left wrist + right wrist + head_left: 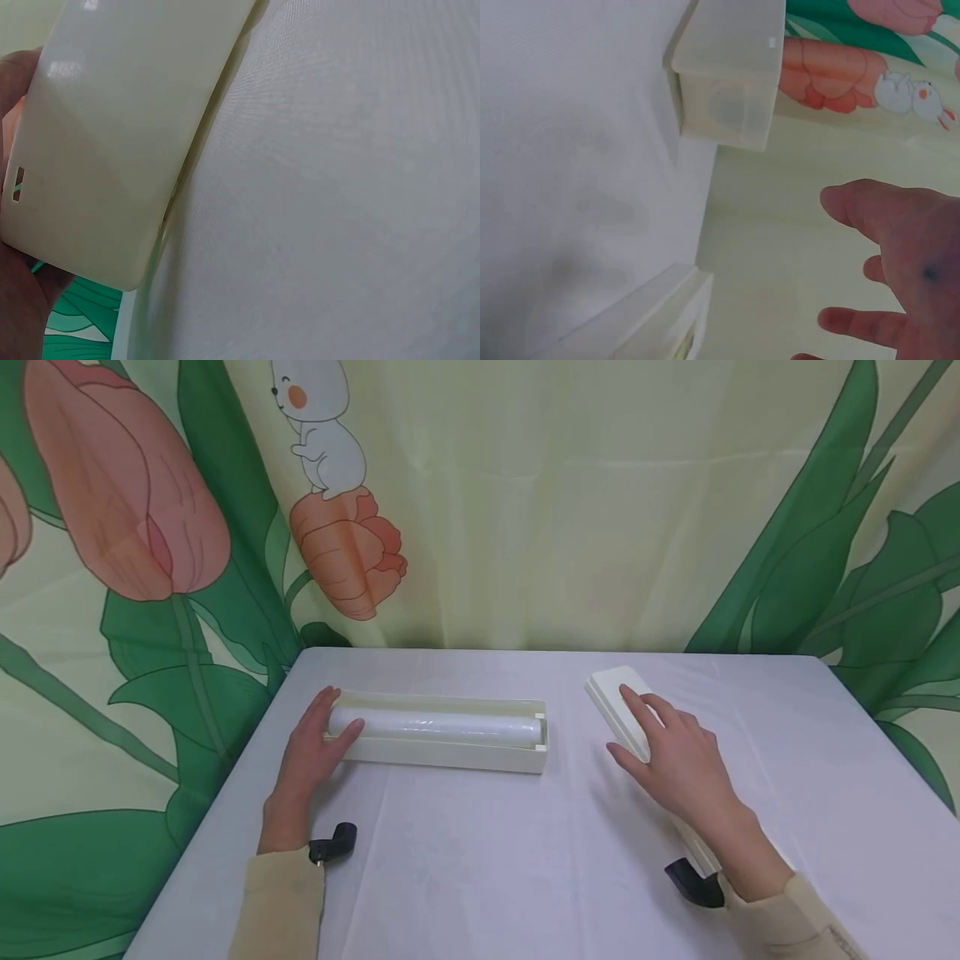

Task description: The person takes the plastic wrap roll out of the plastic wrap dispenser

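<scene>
A long cream box (450,757), open at the top, lies crosswise on the table with a shiny white roll of film (450,727) inside. My left hand (309,756) holds the box by its left end, thumb over the near wall and fingers round the end. The left wrist view shows the smooth near wall of the box (127,150) with a small slot near the hand. To the right, a long cream lid (609,693) lies slanted. My right hand (682,768) is over it with fingers spread and nothing held; hand and forearm hide much of the lid.
A white cloth covers the table (480,860). Behind it hangs a curtain (540,527) printed with tulips, leaves and a rabbit on a carrot. Black wrist cameras (333,843) sit at both sleeves.
</scene>
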The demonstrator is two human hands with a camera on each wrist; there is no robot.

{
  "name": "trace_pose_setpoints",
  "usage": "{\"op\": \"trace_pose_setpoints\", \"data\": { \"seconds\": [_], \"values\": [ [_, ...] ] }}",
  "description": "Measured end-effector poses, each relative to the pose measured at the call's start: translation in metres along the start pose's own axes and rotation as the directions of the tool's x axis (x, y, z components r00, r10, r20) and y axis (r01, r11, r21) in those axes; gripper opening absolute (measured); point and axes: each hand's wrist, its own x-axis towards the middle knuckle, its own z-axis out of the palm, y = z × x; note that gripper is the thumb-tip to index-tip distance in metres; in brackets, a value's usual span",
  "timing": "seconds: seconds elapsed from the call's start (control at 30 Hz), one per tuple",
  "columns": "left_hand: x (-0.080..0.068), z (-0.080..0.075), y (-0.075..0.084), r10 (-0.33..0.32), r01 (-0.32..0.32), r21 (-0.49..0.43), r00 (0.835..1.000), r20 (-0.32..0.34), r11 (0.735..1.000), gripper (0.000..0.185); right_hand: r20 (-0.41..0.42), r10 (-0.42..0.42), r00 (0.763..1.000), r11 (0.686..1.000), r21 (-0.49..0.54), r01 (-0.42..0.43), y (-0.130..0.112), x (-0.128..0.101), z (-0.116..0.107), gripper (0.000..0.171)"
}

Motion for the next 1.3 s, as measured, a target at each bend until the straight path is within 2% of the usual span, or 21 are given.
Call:
{"op": "trace_pose_setpoints", "data": {
  "seconds": [0.4, 0.7, 0.83, 1.03, 1.3],
  "values": [
    [-0.001, -0.001, 0.002, -0.012, 0.012, 0.008, 1.000, 0.004, 1.000, 0.076, -0.038, -0.118, 0.992, 0.992, 0.044, 0.120, -0.020, 0.030, 0.013, 0.066],
    [-0.001, -0.001, 0.002, -0.009, 0.009, 0.006, 1.000, 0.005, 1.000, 0.076, 0.063, -0.203, 0.977, 0.977, 0.076, 0.198, -0.048, 0.061, 0.022, 0.066],
    [0.000, -0.001, 0.002, -0.013, 0.013, 0.001, 1.000, 0.005, 1.000, 0.076, 0.078, -0.248, 0.966, 0.967, 0.084, 0.241, -0.058, 0.071, 0.030, 0.066],
    [0.000, -0.002, 0.002, -0.025, 0.025, 0.002, 1.000, 0.013, 1.000, 0.077, 0.092, -0.305, 0.948, 0.950, 0.102, 0.296, -0.071, 0.080, 0.040, 0.063],
    [0.000, -0.001, 0.000, -0.006, 0.006, -0.011, 1.000, 0.012, 1.000, 0.077, 0.164, -0.355, 0.920, 0.933, 0.122, 0.338, -0.084, 0.089, 0.048, 0.062]
  ]
}}
